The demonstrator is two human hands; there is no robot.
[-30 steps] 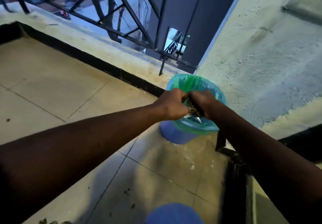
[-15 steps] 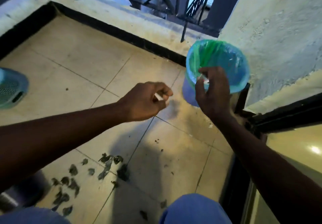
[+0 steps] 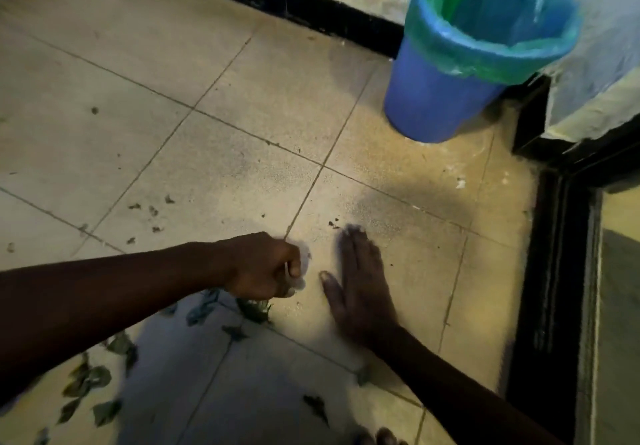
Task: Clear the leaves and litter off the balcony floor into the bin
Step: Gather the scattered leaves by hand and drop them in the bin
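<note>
Cropped, covered, smeared.
Cut by the top edge at 1 o'clock: far rim of the round blue plastic bin [image 3: 446, 98] with its green film liner [image 3: 467, 63]. Pinched in the curled left hand [image 3: 263, 266] at 7 o'clock, a thin pale sliver [image 3: 289, 273], too small to identify. Motion-blurred: fingertips [image 3: 353, 233] of the flat right hand [image 3: 360, 288]. Partly covered by the left forearm [image 3: 104, 306]: dark dry leaves [image 3: 252, 309]. Clipped at 6 o'clock: bare toes [image 3: 384, 437].

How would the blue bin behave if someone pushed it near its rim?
The bin would probably tip rather than slide: it narrows towards its base. It looks like thin plastic, so likely light. Its green liner may slip when gripped.
</note>
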